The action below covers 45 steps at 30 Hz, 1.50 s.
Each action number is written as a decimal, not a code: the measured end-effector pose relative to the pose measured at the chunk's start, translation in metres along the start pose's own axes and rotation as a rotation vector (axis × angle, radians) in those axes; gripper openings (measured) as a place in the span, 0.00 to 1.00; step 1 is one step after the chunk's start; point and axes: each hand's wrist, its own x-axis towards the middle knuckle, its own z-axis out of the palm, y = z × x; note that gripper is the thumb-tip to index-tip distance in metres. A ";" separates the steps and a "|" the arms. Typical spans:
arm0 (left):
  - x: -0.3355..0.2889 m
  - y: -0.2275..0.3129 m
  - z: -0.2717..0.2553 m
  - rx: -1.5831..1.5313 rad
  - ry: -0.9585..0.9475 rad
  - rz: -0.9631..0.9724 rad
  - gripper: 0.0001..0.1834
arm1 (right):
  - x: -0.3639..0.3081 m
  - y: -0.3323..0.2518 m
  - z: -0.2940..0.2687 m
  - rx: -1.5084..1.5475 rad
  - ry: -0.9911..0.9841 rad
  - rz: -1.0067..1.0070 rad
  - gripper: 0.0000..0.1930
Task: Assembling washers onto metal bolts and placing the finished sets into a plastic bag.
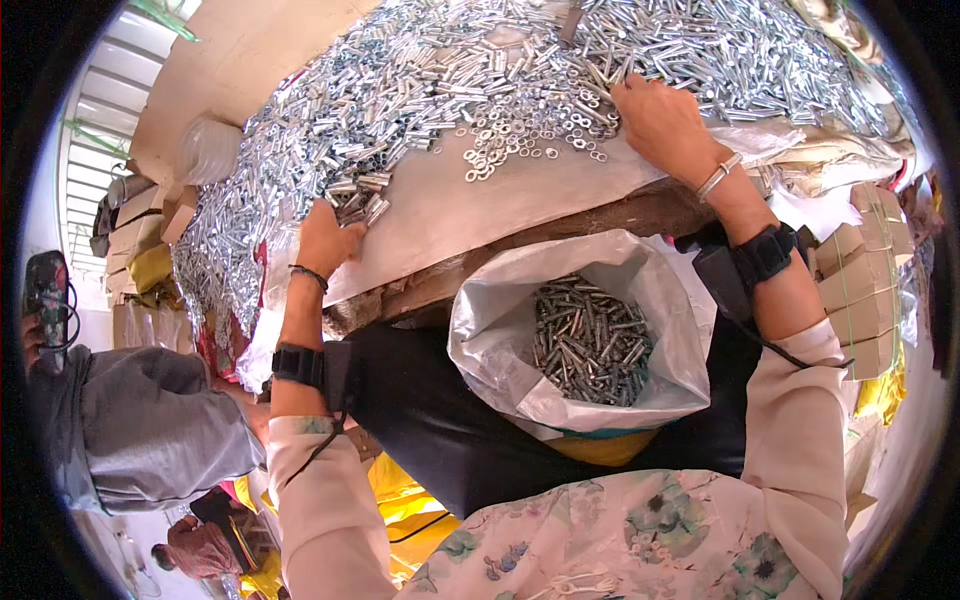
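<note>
A wide heap of silvery metal pins or bolts (pixel 420 80) covers the work table. At its left part, my left hand (pixel 325 242) rests on the table surface, thumb and fingers apart, beside a small cluster of sleeve-like metal pieces (pixel 362 196). My right hand (pixel 662 122) is closed at the heap's near edge on the right, fingertips down among the pieces; what they grip is hidden. Left of that hand lie loose nuts and washers (pixel 492 150). Between my legs stands an open white plastic sack (pixel 490 350), partly filled with darker bolts (pixel 590 340).
A wooden table edge (pixel 440 290) runs between me and the heap. Cardboard boxes stand at right (pixel 860 270) and left (pixel 135 240). A person in grey trousers (pixel 160 430) is close at my left; another person (pixel 205 545) sits farther back. Yellow sacks (pixel 405 510) lie below.
</note>
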 end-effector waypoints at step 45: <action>-0.082 0.157 0.070 -1.802 -0.329 -0.060 0.06 | -0.025 -0.074 -0.027 0.903 0.020 -0.320 0.04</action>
